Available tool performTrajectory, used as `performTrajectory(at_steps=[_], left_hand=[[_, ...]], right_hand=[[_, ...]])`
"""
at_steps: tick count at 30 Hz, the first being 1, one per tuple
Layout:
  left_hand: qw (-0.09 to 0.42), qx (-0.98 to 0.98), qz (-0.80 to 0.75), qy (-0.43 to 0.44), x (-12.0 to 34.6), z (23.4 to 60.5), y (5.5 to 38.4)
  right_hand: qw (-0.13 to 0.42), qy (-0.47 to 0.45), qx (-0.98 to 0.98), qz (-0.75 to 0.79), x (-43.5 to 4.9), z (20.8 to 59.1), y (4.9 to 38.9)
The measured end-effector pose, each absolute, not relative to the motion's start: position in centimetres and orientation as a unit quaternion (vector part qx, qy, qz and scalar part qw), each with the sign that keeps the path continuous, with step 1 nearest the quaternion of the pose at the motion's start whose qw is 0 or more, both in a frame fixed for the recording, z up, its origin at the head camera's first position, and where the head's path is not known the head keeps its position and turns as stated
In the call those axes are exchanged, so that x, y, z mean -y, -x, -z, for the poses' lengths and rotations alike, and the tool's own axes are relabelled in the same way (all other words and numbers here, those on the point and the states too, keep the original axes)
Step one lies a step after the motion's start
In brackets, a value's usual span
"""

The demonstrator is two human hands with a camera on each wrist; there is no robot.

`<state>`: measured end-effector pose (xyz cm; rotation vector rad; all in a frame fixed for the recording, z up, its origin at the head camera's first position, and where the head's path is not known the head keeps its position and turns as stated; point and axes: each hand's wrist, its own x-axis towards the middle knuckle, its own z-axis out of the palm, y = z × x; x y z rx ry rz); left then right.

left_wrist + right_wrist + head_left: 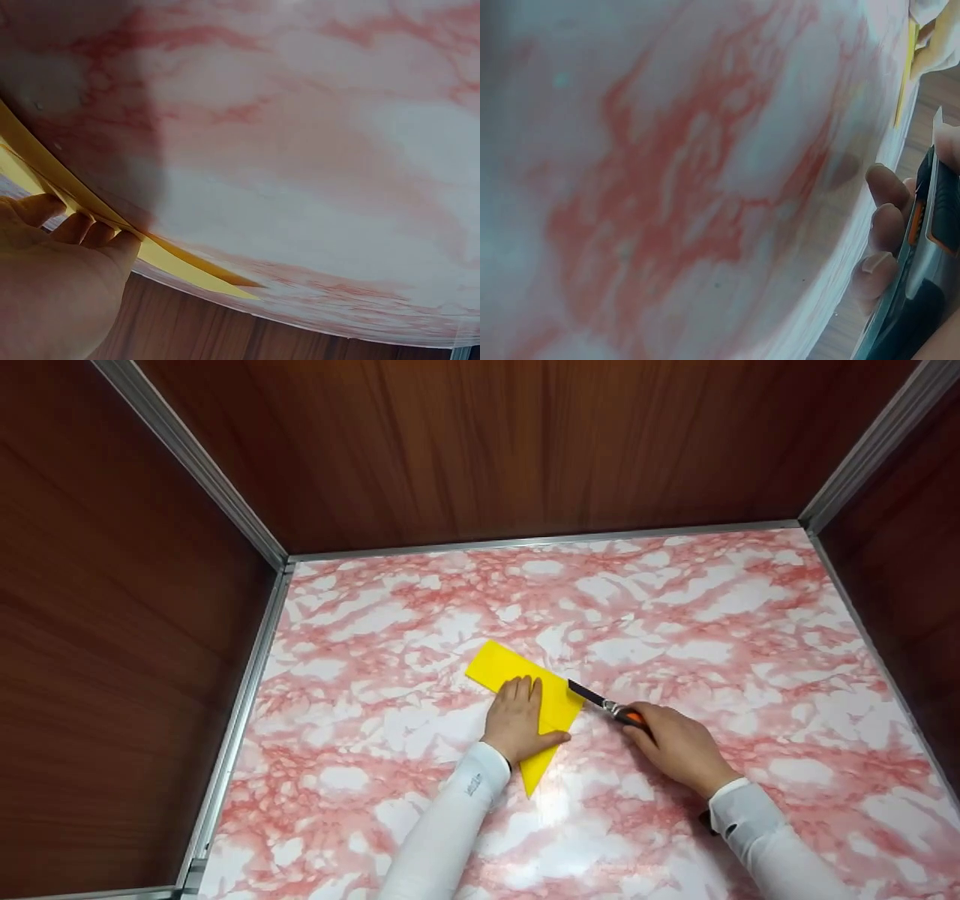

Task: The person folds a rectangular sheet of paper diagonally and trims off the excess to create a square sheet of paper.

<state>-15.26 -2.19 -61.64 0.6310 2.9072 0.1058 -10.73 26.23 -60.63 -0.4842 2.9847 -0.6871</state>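
A folded sheet of yellow paper [559,699] lies on the table, bent into an angled shape with a pointed lower end. My left hand [516,721] rests flat on it, fingers straight and thumb spread to the right across the paper. In the left wrist view the paper [196,268] shows layered edges by the fingertips. My right hand [681,744] grips a utility knife [611,708] with a dark blade and a black and orange handle. The blade tip is at the paper's upper right edge; whether it touches is unclear. In the right wrist view fingers curl round the knife [928,259].
Beneath everything is a glossy table [675,660] with a red and white marbled top. Dark wood panels [480,450] stand at the back and on both sides, with metal strips [540,542] along the table's edges.
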Motion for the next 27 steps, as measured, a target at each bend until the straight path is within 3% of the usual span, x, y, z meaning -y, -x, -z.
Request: performTrajectory(at_steps=[9, 20, 27], left_hand=[[0.024, -0.974, -0.002, -0.223, 2.30, 61.75, 15.30], [0.092, -0.975, -0.056, -0.197, 2.26, 62.22, 15.13], [0.102, -0.974, -0.069, -0.188, 2.17, 62.01, 15.11]], right_hand=[[0.021, 0.153, -0.962, 0.226, -26.32, 60.66, 10.74], [0.018, 0.151, -0.961, 0.229, -26.52, 60.92, 10.70], [0.022, 0.151, -0.962, 0.224, -26.53, 60.79, 10.72]])
